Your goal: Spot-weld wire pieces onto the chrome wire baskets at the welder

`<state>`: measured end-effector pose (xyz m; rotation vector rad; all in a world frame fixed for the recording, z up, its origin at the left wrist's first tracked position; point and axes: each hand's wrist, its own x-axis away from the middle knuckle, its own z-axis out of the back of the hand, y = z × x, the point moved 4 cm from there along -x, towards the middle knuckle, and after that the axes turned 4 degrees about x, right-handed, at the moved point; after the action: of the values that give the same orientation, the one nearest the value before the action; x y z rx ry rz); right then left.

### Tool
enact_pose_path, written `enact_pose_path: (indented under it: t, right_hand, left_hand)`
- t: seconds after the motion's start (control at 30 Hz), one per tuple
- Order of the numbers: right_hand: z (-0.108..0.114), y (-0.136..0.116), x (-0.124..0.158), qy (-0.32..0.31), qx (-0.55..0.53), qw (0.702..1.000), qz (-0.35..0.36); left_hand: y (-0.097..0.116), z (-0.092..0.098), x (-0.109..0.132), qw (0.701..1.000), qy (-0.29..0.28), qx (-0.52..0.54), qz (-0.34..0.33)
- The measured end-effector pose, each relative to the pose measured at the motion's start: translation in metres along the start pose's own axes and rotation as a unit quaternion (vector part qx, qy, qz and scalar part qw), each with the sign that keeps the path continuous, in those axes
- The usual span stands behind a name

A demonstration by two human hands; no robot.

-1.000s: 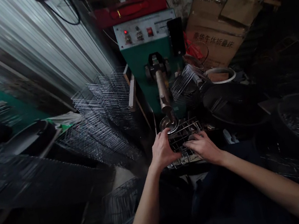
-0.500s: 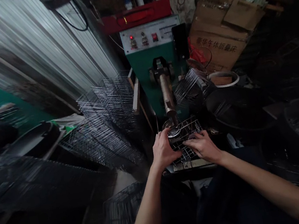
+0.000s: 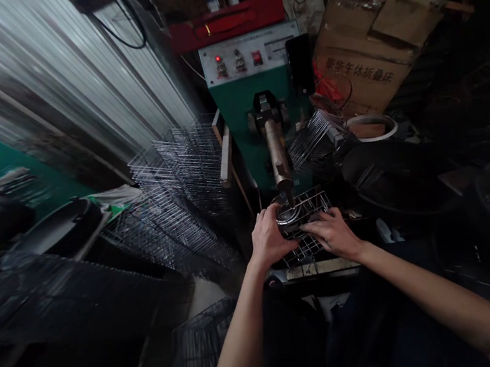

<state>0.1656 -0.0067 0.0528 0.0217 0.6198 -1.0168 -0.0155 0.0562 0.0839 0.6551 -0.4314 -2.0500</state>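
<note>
Below the metal arm (image 3: 276,149) of a green machine, a small wire grid rack (image 3: 317,199) sits close under the arm's pointed tip. My left hand (image 3: 268,236) grips the rack's left side, thumb toward me and fingers curled at the far edge. On the right side, my right hand (image 3: 336,236) is closed on the rack, its fingertips reaching in toward the middle. A round, shiny metal piece (image 3: 289,216) shows between my hands, directly beneath the tip. My fingers hide part of the rack, and dim light blurs its finer wires.
Stacked wire grids (image 3: 180,195) stand to the left, beside a wooden bar (image 3: 225,158). Bent wire pieces (image 3: 313,140) lie right of the arm, near a dark round tub (image 3: 391,180). The machine's control panel (image 3: 251,54) shows a red light. A cardboard box (image 3: 361,62) leans behind.
The whole view has shifted slightly to the right. My left thumb and right fingers have moved very little, and both hands keep hold of the rack under the arm.
</note>
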Motion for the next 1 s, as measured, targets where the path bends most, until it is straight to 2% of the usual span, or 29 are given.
enact_pose_path:
  t: [0.3,0.4,0.5,0.63,1.0]
  right_hand:
    - [0.003,-0.004,-0.005,0.021,0.01,1.0,-0.006]
    - [0.001,-0.004,-0.009,0.023,0.06,0.998,-0.016]
    - [-0.001,0.002,-0.019,0.037,0.118,0.992,-0.039]
    - [-0.001,0.011,-0.031,0.051,0.132,0.989,-0.048]
    - [-0.002,0.021,-0.042,0.03,0.151,0.986,-0.069]
  left_hand:
    - [0.001,0.003,-0.004,1.0,-0.009,-0.019,-0.002]
    - [-0.001,0.006,-0.012,0.999,-0.023,-0.03,-0.011]
    - [-0.008,0.01,-0.023,0.999,-0.025,-0.035,0.016]
    - [-0.013,0.011,-0.035,0.999,-0.023,-0.025,0.031]
    - [-0.02,0.012,-0.05,0.998,-0.026,-0.056,0.014]
